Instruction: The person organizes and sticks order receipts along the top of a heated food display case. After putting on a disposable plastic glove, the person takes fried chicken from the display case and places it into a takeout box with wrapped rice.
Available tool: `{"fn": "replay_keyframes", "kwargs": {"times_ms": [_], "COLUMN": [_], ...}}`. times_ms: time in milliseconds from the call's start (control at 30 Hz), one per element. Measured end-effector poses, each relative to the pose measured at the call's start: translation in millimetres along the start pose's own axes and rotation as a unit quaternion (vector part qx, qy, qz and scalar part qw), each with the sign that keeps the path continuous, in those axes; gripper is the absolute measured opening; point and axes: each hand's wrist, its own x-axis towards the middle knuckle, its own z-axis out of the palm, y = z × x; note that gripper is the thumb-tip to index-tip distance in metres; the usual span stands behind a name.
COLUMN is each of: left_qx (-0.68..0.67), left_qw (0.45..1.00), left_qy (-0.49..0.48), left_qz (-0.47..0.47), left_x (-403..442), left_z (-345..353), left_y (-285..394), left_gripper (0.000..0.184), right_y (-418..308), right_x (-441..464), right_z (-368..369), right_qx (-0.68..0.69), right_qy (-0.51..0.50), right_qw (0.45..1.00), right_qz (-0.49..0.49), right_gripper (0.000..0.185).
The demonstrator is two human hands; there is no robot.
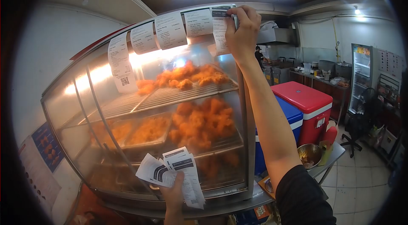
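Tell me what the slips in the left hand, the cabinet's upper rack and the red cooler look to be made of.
Slips: likely thin, matte paper; white, printed and bending.
Upper rack: apparently bare, shiny metal; its bars glint.
Red cooler: probably smooth plastic; its lid has rounded edges.

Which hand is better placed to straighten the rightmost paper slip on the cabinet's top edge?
Probably the right hand: it's raised right at that slip. The left hand is lower, holding a bunch of slips.
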Motion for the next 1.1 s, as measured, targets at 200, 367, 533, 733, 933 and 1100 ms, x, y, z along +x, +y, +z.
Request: {"fn": "replay_keyframes", "kwargs": {"times_ms": [200,367,533,733,933,1100], "left_qx": [0.072,0.166,0.175,0.16,0.086,-0.022], "left_qw": [0.995,0.977,0.968,0.974,0.986,0.994], "left_qy": [0.012,0.059,0.028,0.018,0.004,-0.055], "left_qz": [0.069,0.122,0.18,0.158,0.146,0.091], "left_x": [8.3,39.0,50.6,78.0,111.8,122.8], "left_z": [-4.8,-29.5,-21.8,-4.2,9.4,19.0], "left_y": [3.1,40.5,81.3,88.5,81.6,75.5], "left_gripper": [0.037,0.034,0.032,0.032,0.021,0.016], "right_y": [0.8,-8.1,-8.2,-3.9,4.5,1.2], "right_x": [3.4,29.7,49.2,60.7,64.0,68.0], "right_z": [-1.4,-10.5,-11.5,-13.1,-7.7,-8.2], "right_qx": [-0.014,-0.135,-0.2,-0.231,-0.235,-0.262], "right_qy": [0.007,-0.025,-0.217,-0.264,-0.279,-0.279], "right_qw": [0.999,0.984,0.942,0.92,0.914,0.904], "right_qz": [-0.031,-0.117,-0.161,-0.175,-0.178,-0.193], "right_gripper": [0.008,0.008,0.013,0.019,0.024,0.023]}}
